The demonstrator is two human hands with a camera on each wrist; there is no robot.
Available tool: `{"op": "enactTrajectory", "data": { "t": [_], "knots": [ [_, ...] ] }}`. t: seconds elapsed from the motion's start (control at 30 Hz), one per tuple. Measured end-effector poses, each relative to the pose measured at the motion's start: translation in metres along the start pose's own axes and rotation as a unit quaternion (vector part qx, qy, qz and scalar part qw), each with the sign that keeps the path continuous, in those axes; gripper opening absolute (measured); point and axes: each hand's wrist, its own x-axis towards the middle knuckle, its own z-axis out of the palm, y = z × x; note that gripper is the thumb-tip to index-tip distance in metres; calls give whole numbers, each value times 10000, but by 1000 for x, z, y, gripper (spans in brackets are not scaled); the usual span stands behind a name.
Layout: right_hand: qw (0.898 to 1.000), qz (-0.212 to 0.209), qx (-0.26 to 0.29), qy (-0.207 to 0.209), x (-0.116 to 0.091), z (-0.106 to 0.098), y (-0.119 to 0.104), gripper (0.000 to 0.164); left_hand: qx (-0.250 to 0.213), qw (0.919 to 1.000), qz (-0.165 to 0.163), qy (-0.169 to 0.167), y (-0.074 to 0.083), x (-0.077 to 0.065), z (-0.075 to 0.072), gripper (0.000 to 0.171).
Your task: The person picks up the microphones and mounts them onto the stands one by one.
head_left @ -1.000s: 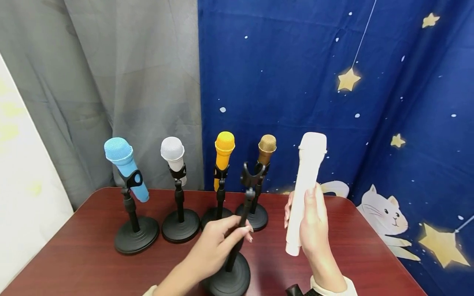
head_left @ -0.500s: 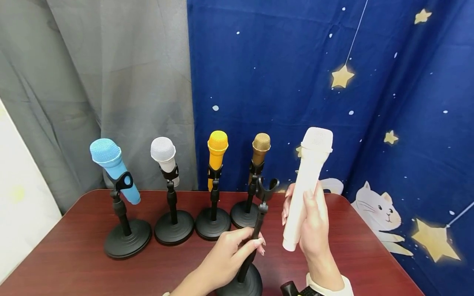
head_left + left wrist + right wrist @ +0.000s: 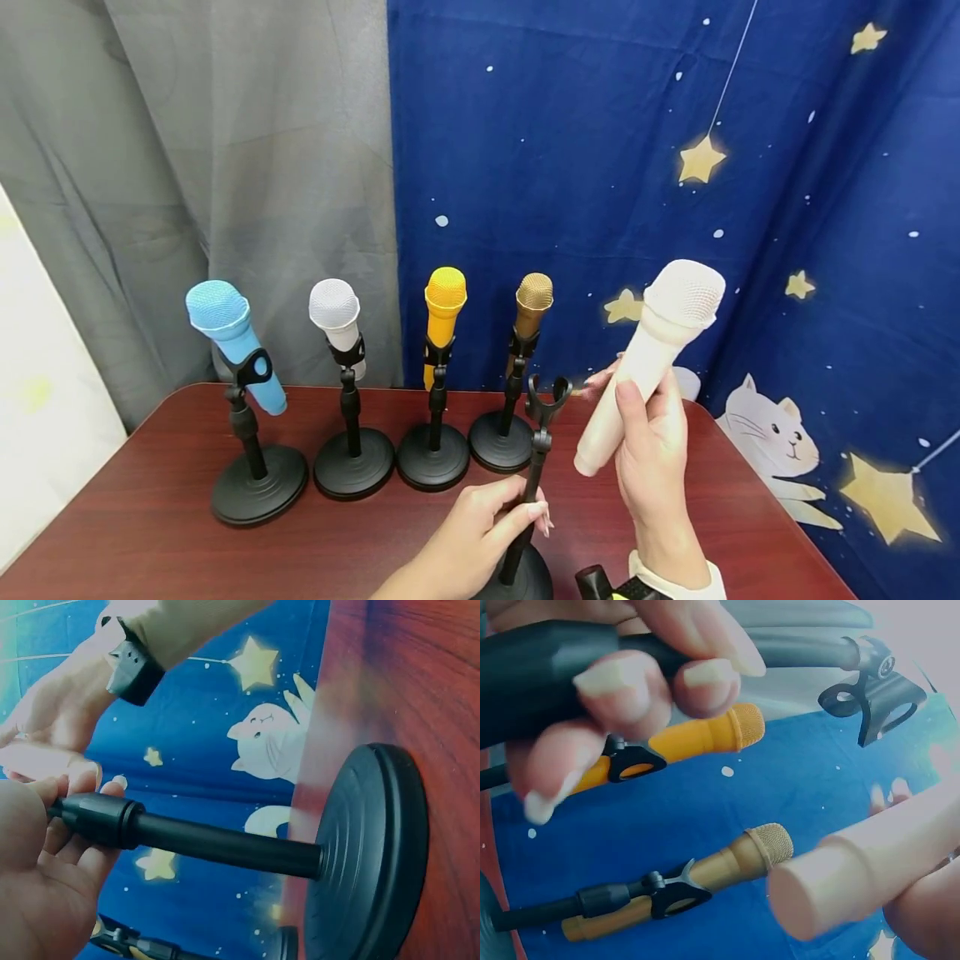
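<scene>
My left hand [image 3: 480, 533] grips the pole of a black microphone stand [image 3: 537, 458] near the front of the table, thumb on one side and fingers round the other. Its clip [image 3: 881, 697] points up with nothing in it. The round base [image 3: 375, 862] shows in the left wrist view. Up and to the right, my right hand [image 3: 654, 467] holds a cream-white microphone [image 3: 645, 358] by its handle. The microphone's head tilts up to the right, and its lower end [image 3: 802, 896] lies apart from the clip.
Behind, a row of black stands holds a blue microphone [image 3: 232, 325], a silver-white one [image 3: 337, 312], a yellow one [image 3: 444, 308] and a gold one [image 3: 533, 302]. The reddish-brown table [image 3: 150, 500] backs onto grey [image 3: 300, 167] and star-patterned blue curtains [image 3: 570, 167].
The white microphone has tilted further, its head moving right and its lower end rising. My left hand and the gripped stand have shifted right. The head view has moved slightly.
</scene>
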Motion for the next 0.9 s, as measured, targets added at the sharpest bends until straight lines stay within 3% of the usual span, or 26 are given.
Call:
{"op": "enactTrajectory", "data": {
  "t": [0.13,0.27,0.53,0.77,0.9],
  "knots": [
    [9983,177,-184,529,5,3,0,23,-82,10000,-4,54,-3,0,4,27],
    [9976,84,-165,667,9,4,0,32,-95,9999,104,51,-4,-1,7,27],
    [9998,-124,103,67,17,15,5,36,41,9997,132,182,-5,-2,11,25],
    [9997,-115,-127,-170,17,32,5,34,14,9996,251,143,-7,-2,11,25],
    [9992,-141,77,-378,15,34,4,35,36,9997,204,106,-7,-2,10,25]
  ]
}}
